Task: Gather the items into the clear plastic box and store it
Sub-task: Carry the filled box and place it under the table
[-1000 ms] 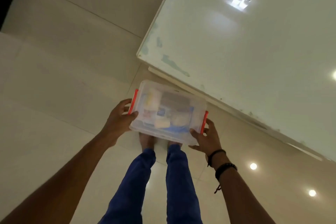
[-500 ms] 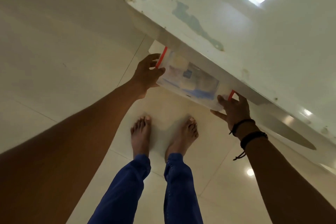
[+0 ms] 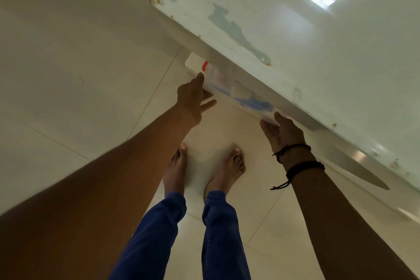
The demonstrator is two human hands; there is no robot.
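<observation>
The clear plastic box (image 3: 244,98), with blue and white items showing through its wall, lies mostly hidden under the white tabletop (image 3: 318,57). It rests on a lower white shelf (image 3: 192,63). One red latch (image 3: 205,65) shows at its left end. My left hand (image 3: 191,100) is at the box's near left edge, fingers spread, with the index fingertip against it. My right hand (image 3: 284,134) cups the box's right near corner, thumb on its side.
The tabletop's worn front edge (image 3: 227,52) overhangs the box and hides most of it. A metal table leg (image 3: 354,166) runs to the right. My bare feet (image 3: 227,166) stand on pale floor tiles just in front of the shelf.
The box has slid further under the tabletop, so less of it shows. My left hand has let go of the red latch and opened its fingers against the edge.
</observation>
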